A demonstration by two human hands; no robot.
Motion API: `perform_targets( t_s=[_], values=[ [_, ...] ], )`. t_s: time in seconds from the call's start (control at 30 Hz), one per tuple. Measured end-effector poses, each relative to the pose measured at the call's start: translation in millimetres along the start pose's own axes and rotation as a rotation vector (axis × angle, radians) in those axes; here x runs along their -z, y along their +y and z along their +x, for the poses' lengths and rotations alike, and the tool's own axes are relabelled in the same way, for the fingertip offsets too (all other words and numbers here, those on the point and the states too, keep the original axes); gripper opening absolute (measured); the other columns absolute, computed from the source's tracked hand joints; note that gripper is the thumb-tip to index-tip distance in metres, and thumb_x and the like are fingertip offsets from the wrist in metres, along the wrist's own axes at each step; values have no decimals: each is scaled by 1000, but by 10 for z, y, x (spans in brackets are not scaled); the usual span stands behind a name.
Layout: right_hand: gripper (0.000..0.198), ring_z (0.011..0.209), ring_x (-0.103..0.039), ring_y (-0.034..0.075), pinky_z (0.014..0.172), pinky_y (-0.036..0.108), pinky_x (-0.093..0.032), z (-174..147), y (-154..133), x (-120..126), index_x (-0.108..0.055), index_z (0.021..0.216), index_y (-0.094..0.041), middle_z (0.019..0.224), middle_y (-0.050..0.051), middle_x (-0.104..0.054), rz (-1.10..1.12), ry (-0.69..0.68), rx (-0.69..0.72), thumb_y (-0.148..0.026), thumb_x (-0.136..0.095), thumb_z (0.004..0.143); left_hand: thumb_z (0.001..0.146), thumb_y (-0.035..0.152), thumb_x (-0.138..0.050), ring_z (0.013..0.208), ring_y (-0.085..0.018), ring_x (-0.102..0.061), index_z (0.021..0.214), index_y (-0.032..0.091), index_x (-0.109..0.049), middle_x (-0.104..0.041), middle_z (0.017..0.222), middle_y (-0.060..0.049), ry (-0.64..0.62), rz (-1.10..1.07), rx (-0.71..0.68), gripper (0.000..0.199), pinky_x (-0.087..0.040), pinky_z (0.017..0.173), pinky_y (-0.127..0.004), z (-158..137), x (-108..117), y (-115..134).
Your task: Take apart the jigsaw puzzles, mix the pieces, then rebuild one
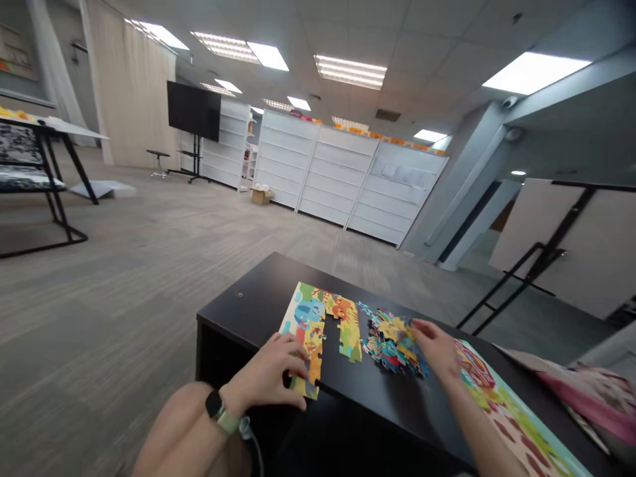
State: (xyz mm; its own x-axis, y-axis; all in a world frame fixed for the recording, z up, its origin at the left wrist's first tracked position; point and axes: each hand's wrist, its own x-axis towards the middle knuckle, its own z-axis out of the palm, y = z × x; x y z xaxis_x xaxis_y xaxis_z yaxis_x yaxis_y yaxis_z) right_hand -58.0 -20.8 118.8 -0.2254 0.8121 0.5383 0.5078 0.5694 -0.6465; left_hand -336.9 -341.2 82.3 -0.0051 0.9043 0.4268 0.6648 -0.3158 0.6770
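My left hand [275, 372] rests on the near end of a joined strip of jigsaw puzzle [314, 338], thumb and fingers apart, covering some of it. A blue animal shows at the strip's far end. Beside it lies a second joined section [350, 331] with an orange animal, touching the strip near the top. My right hand [438, 350] is at the right side of a heap of loose jigsaw pieces [387, 344]. Its fingers are pinched at a blurred yellow-and-blue jigsaw piece [406, 336] over the heap; fingertips are partly hidden.
Everything lies on a dark table [268, 291]. A colourful picture sheet [511, 417] lies under my right forearm, with a pink-and-white bag-like item [591, 391] farther right. An easel-like board stand [541, 258] stands beyond the table. White shelving [332, 172] and a black screen [193, 109] stand farther back.
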Motion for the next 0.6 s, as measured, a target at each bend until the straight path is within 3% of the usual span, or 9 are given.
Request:
perform_targets(
  t_s=[0.07,0.2,0.27,0.33,0.43,0.47,0.53,0.6],
  values=[
    [47,78,-69,29,77,43,-53,-78,86,-93,-73,81,-18,82,13,-76,-58,2,59,-62,-60,72,83,51,-78,108,-27,-58,84,34,-79,-72,105,-2,4,-15,2,17,-39,98,-40,80,-16,-38],
    [48,107,-61,36,101,55,-42,-593,171,-115,-70,92,-16,104,18,-73,-128,70,169,-59,-51,81,84,46,-76,99,-26,-60,76,29,-78,-73,94,-4,214,-153,57,19,-42,91,-38,140,-27,-134],
    [41,106,-61,34,101,53,-42,-859,152,-86,-68,95,-17,104,16,-72,-150,91,251,-53,-50,87,86,48,-73,95,-25,-59,76,26,-75,-70,92,-4,436,-251,154,24,-43,90,-37,25,-102,-168],
    [32,101,-62,30,97,49,-45,-1048,104,-74,-68,97,-19,101,12,-71,-175,76,369,-46,-51,91,94,53,-56,93,-22,-57,78,24,-68,-65,91,-3,759,-347,310,35,-43,88,-34,-161,-286,-192],
    [27,101,-61,29,94,47,-47,-1173,28,-104,-69,99,-21,104,10,-70,-215,-60,522,-41,-51,94,99,57,-29,82,-18,-52,78,24,-52,-53,83,0,1228,-495,587,45,-44,76,-30,-421,-822,-227],
    [27,103,-61,29,95,47,-46,-1186,12,-119,-69,100,-22,106,10,-70,-227,-107,551,-41,-51,94,97,57,-31,78,-17,-52,79,24,-50,-51,82,1,1309,-561,680,41,-44,71,-29,-471,-1059,-253],
    [27,106,-61,30,97,49,-45,-1195,9,-134,-69,102,-23,110,10,-69,-245,-162,585,-43,-51,95,92,54,-42,73,-17,-55,85,24,-52,-53,80,2,1386,-695,888,33,-44,67,-29,-498,-1557,-351],
    [29,106,-62,30,97,50,-45,-1193,56,-127,-68,103,-23,111,10,-69,-252,-181,609,-45,-50,96,93,50,-40,72,-19,-59,89,22,-56,-59,85,-2,1400,-811,1083,34,-46,66,-33,-442,-1988,-521]
  ],
)
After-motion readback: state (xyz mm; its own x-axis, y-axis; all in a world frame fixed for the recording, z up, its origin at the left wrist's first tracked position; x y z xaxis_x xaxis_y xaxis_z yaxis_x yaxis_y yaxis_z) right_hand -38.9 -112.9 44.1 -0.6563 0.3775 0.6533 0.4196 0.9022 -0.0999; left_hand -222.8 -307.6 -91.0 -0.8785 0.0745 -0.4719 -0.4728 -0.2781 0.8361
